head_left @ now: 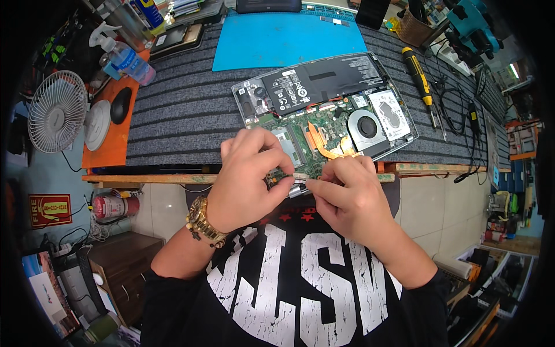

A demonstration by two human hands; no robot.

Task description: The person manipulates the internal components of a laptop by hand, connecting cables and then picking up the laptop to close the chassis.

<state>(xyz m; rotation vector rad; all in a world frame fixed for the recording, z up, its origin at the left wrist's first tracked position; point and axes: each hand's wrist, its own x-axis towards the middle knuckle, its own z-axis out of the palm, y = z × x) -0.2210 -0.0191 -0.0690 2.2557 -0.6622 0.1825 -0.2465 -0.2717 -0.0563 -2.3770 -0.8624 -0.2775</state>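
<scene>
Head view: the opened laptop (332, 120) lies at an angle on the striped grey mat (179, 113), its near corner extending past the front edge of the workbench (139, 178). The battery (324, 87) occupies the far side of the chassis; the cooling fan (366, 127), with its copper heat pipe (321, 146), and the hard drive (389, 115) sit toward the right. The left hand (250, 173) and the right hand (354, 194) meet above the near edge of the laptop. Thumb and index finger of each hand are pinched on a small light-grey part (300, 177), located between the fingertips; its exact type is too small to tell. A yellow-and-black screwdriver (418, 76) lies on the mat, to the right of the laptop.
</scene>
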